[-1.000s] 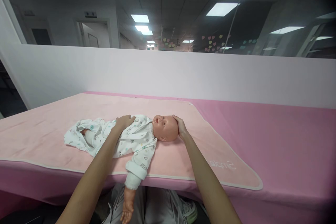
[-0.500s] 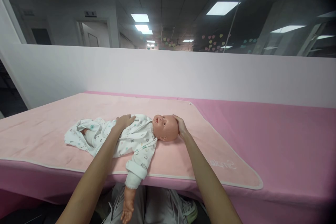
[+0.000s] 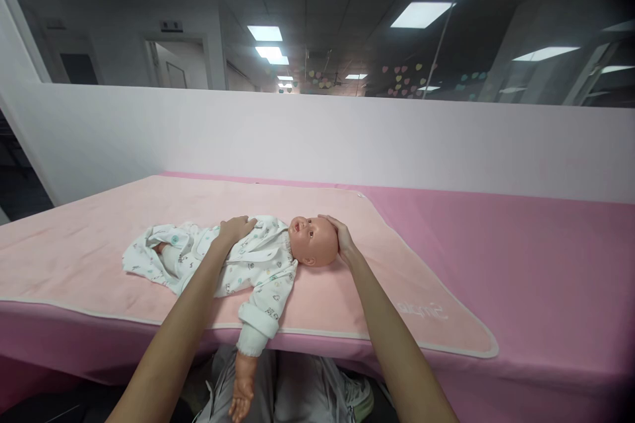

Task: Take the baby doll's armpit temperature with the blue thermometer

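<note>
Grey trousers (image 3: pixel 290 390) run out of view at the bottom, beside a grey-green item (image 3: pixel 361 400) too shadowed to identify. The doll's near arm (image 3: pixel 268 314) hangs over the near edge. The doll (image 3: pixel 272 248) lies unmoved on its back on a peach mat (image 3: pixel 99 238), head to the right. The person's left hand (image 3: pixel 237 230) stays on its clothed middle, fingers laid flat; I cannot tell whether gaps part them. That forearm hides some clothing; the doll's far arm is out of sight. The right hand (image 3: pixel 340 238) cups the crown, its gently curved fingers reaching slightly farther over the head than half a second ago. Faint lettering (image 3: pixel 421 310) on the mat reads backwards. Beyond lie a pink cover (image 3: pixel 536 277), a white partition (image 3: pixel 347 139) and, behind glass, small blurred hearts (image 3: pixel 404 82).
</note>
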Motion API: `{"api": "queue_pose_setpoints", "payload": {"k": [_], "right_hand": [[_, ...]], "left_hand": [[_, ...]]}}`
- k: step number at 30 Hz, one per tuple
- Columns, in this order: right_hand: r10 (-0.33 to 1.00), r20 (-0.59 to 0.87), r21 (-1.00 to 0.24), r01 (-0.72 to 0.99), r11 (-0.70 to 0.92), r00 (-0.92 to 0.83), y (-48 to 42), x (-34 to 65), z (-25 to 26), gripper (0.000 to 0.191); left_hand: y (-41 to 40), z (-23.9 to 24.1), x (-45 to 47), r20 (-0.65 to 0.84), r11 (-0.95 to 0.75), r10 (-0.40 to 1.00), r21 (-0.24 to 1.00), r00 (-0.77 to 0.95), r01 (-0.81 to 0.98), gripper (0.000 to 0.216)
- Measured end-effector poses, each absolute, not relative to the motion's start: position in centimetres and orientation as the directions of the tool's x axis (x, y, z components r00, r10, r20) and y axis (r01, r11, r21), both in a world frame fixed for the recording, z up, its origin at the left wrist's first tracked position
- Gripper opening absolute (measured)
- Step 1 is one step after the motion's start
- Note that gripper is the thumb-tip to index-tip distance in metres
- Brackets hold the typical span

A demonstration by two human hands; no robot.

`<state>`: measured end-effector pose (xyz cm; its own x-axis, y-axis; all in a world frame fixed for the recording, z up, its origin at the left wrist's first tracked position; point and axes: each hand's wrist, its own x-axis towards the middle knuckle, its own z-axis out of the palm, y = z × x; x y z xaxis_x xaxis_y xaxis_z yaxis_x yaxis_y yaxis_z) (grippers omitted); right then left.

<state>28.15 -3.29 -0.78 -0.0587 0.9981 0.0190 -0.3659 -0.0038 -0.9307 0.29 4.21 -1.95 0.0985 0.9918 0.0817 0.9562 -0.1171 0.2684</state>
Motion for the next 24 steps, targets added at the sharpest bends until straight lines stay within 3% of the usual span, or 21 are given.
{"api": "queue_pose_setpoints", "payload": {"k": [3,5,10,17,20,24], "right_hand": [[0.989,-0.071,-0.913,-0.39,-0.116,-0.129,-3.6,27.8,-0.9,0.041],[0.991,-0.062,-0.908,-0.406,-0.105,-0.118,-3.6,27.7,-0.9,0.04],[0.999,0.029,-0.911,-0.412,0.035,0.022,-3.1,28.1,-0.8,0.025],[0.973,0.184,-0.953,-0.218,0.211,0.141,-2.2,29.3,-0.8,0.021],[0.897,0.386,-0.887,-0.183,0.425,0.214,-4.2,28.4,2.6,0.026],[0.537,0.843,-0.537,-0.082,0.839,-0.026,-12.8,24.0,10.2,0.038]], "left_hand": [[4.2,-1.9,0.3,0.081,-0.118,0.992,0.268,0.1,0.956,0.05],[4.2,-1.9,0.3,0.081,-0.12,0.992,0.267,0.102,0.956,0.05],[4.2,-1.9,0.2,0.086,-0.121,0.991,0.266,0.102,0.956,0.05],[4.2,-2.2,0.1,0.09,-0.133,0.99,0.261,0.113,0.956,0.053],[4.4,-2.3,0.1,0.09,-0.141,0.988,0.263,0.122,0.954,0.053],[4.4,-2.5,0.1,0.089,-0.143,0.988,0.271,0.123,0.952,0.051]]}}
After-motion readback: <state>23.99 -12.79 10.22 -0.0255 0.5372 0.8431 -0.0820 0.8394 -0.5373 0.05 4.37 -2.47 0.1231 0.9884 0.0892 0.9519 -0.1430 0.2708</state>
